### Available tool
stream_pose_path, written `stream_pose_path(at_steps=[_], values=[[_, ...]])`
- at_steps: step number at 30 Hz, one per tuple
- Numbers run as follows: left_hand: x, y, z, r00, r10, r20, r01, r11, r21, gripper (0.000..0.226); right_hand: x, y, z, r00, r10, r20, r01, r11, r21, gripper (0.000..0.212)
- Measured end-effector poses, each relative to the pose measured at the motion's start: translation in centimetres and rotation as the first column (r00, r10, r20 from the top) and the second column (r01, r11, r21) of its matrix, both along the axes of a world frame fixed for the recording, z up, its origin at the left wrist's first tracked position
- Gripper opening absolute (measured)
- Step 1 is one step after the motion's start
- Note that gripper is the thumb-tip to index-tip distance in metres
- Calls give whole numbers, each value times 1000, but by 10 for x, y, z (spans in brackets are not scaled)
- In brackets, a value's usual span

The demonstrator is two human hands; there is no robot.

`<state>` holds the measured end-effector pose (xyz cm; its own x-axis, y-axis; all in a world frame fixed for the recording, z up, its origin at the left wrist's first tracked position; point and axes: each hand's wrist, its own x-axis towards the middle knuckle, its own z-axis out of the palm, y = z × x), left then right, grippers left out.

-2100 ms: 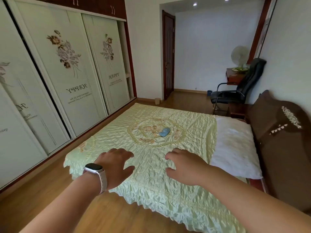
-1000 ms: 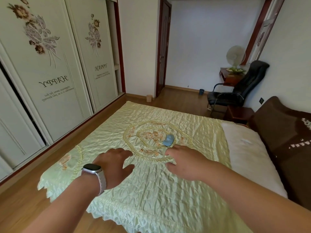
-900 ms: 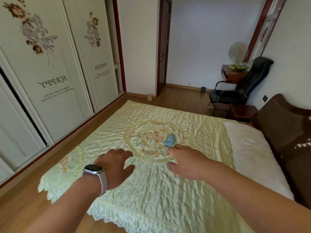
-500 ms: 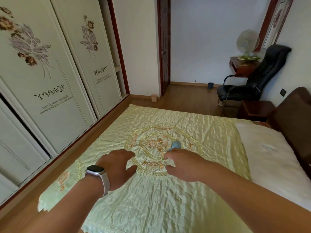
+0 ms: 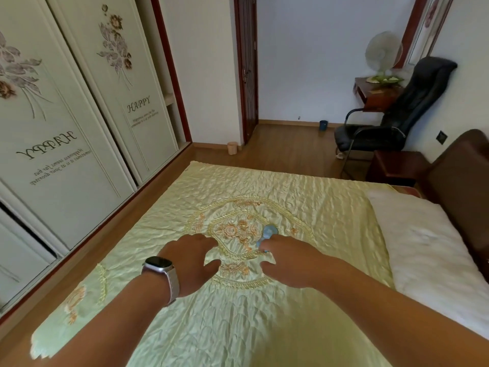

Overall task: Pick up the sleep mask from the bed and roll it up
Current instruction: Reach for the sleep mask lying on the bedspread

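A small light-blue sleep mask [image 5: 269, 232] lies on the embroidered centre of the pale green bedspread [image 5: 330, 207]. My right hand [image 5: 288, 260] hovers palm down just in front of it, fingers spread, the fingertips at the mask's near end and hiding part of it. I cannot tell whether they touch it. My left hand [image 5: 191, 260], with a watch on the wrist, floats over the bedspread to the left of the mask, fingers apart and holding nothing.
A white pillow [image 5: 428, 252] and brown headboard [image 5: 460, 181] lie to the right. Sliding wardrobe doors [image 5: 79, 115] run along the left, past a strip of wooden floor. A black chair [image 5: 391, 120], a nightstand [image 5: 397, 165] and a desk with a fan stand beyond the bed.
I have moved closer over the bed. Both hands have advanced toward the mask, and my right fingertips have gone from well short of it to its near end.
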<state>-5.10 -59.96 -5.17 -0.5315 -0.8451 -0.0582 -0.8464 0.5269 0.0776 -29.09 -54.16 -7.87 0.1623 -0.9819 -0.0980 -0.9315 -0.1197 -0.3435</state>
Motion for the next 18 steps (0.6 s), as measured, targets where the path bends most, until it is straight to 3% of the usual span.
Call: stream_pose_path(at_steps=[10, 18], values=[[-4, -127, -52, 990, -133, 48, 125, 981, 151, 52, 5, -79, -32, 989, -144, -34, 146, 988, 44, 46], [5, -235, -88, 973, -230, 1, 222, 943, 247, 53, 25, -155, -45, 957, -263, -125, 278, 954, 114, 44]])
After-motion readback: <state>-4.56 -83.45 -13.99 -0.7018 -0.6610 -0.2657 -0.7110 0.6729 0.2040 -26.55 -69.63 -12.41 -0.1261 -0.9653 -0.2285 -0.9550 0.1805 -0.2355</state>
